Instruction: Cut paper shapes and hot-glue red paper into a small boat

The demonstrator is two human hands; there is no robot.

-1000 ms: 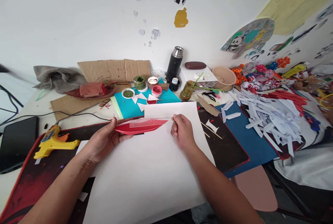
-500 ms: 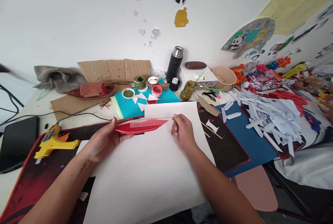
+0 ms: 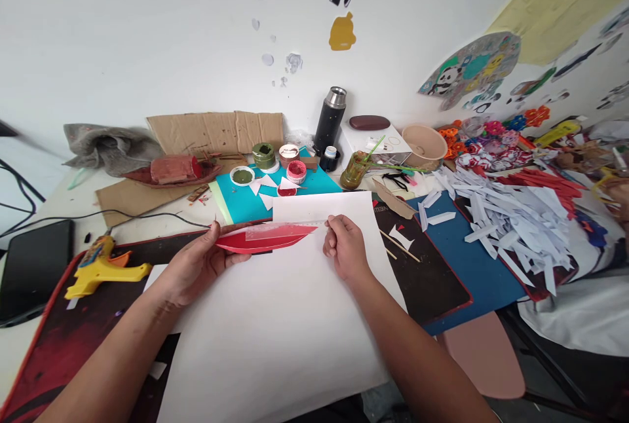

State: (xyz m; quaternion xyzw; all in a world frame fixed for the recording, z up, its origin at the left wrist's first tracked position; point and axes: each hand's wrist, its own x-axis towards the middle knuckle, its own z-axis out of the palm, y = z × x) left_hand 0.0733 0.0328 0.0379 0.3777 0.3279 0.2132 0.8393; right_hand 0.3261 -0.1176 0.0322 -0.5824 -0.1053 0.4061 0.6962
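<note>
My left hand (image 3: 199, 259) grips the left end of a red leaf-shaped piece (image 3: 275, 241), thumb on top and fingers underneath. Across its upper part lies a clear ruler (image 3: 287, 230), a see-through strip with faint marks along its top edge. My right hand (image 3: 346, 246) is closed at the ruler's right end, thumb and forefinger pinched on it. Both things are held above a large white paper sheet (image 3: 275, 338). The far side of the red piece is hidden under the ruler.
A yellow glue gun (image 3: 103, 269) lies at the left. Paint pots (image 3: 264, 156) stand on blue card behind the sheet, near a black flask (image 3: 331, 122) and a glass jar (image 3: 352, 173). Wooden sticks (image 3: 405, 246) and a heap of white paper strips (image 3: 511, 220) lie at the right.
</note>
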